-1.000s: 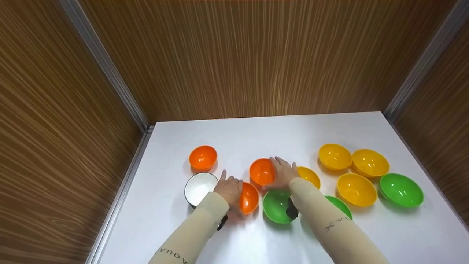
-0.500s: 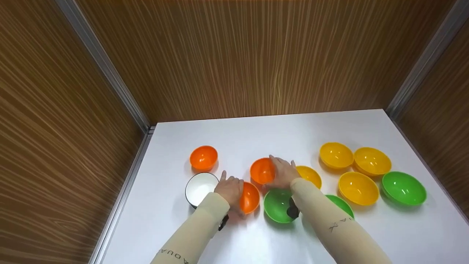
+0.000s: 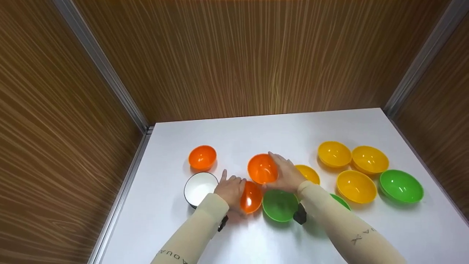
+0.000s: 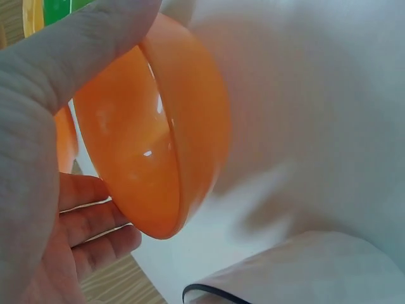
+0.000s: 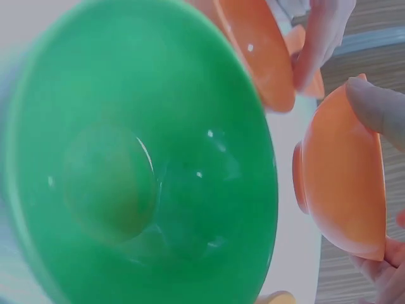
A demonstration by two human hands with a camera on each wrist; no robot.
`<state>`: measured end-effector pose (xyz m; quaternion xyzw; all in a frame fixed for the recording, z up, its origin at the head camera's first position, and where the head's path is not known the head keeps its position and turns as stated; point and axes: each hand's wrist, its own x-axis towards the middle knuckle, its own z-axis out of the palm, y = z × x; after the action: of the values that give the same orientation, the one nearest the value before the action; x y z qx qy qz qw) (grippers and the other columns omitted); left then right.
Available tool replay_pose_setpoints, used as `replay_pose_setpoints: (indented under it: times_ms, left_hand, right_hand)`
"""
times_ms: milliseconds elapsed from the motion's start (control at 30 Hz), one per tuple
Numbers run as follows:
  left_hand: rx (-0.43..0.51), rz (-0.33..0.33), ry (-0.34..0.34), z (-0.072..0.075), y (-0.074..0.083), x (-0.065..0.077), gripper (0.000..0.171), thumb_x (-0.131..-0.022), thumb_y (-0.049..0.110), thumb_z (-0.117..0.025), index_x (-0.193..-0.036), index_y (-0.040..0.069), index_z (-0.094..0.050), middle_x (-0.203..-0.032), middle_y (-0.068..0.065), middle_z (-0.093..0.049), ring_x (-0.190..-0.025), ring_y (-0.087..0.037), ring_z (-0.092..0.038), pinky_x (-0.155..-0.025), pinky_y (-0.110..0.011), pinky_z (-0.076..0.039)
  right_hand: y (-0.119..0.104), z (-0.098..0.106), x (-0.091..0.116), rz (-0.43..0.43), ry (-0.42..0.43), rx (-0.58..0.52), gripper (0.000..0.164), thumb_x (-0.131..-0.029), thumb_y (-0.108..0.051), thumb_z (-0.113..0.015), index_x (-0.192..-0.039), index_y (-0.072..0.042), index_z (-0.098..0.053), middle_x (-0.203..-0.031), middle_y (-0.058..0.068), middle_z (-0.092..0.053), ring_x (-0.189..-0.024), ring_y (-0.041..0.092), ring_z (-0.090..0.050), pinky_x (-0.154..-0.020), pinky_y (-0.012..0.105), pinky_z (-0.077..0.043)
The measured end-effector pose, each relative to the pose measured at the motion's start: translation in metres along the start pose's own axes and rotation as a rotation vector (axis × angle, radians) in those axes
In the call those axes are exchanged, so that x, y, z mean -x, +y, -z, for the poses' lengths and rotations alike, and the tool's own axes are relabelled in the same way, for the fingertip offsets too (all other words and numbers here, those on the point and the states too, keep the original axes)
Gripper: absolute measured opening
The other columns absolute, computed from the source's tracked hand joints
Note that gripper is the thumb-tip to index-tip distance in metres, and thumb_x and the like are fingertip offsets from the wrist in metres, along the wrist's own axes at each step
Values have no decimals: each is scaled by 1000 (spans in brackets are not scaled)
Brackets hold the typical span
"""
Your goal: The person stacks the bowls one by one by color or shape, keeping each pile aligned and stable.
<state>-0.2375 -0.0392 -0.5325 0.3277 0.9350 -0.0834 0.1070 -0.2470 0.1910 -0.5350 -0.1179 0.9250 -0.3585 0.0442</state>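
My left hand [image 3: 231, 190] grips an orange bowl [image 3: 251, 200] by its rim, thumb on one side and fingers on the other, as the left wrist view shows. This bowl tilts a little in the head view. A second orange bowl [image 3: 262, 170] is held by my right hand [image 3: 287, 178], its thumb and fingers spread across the rim. In the right wrist view that orange bowl [image 5: 342, 183] shows its underside and foot, raised off the table. Just in front of it sits a green bowl [image 3: 280, 207], below my right wrist.
A white bowl [image 3: 199, 189] with a dark rim stands left of my left hand, a third orange bowl [image 3: 202, 157] behind it. At the right are several yellow bowls [image 3: 356, 187] and a green bowl [image 3: 401, 186]. My right forearm covers another green bowl [image 3: 340, 201] partly.
My right hand and its orange bowl have risen slightly and moved back. The orange bowl in my left hand has tipped and shifted a little to the right.
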Motion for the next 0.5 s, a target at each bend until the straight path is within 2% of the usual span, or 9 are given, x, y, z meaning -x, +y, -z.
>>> replay_pose_setpoints:
  times_ms: [200, 367, 500]
  left_hand:
    - [10, 0, 13, 1, 1, 3, 118, -51, 71, -71, -142, 9, -31, -125, -4, -50, -115, -22, -42, -108, -54, -6]
    - [30, -9, 23, 0, 0, 8, 122, -50, 73, -70, -144, 10, -25, -128, -4, -49, -119, -22, -39, -108, -53, -6]
    - [40, -20, 19, 0, -5, 14, 124, -49, 76, -67, -145, 11, -24, -136, -3, -43, -128, -24, -32, -108, -53, -4]
  right_hand:
    - [-5, 0, 15, 51, 15, -49, 111, -56, -53, -81, -145, -34, -18, -147, -6, -25, -130, 20, -28, -104, 51, -26]
    - [-9, -2, 23, 80, 16, -56, 111, -55, -55, -80, -144, -35, -18, -146, -8, -25, -129, 18, -30, -102, 51, -29]
    - [-13, -3, 26, 95, 4, -52, 111, -55, -55, -80, -144, -36, -17, -146, -11, -25, -129, 17, -31, -101, 51, -31]
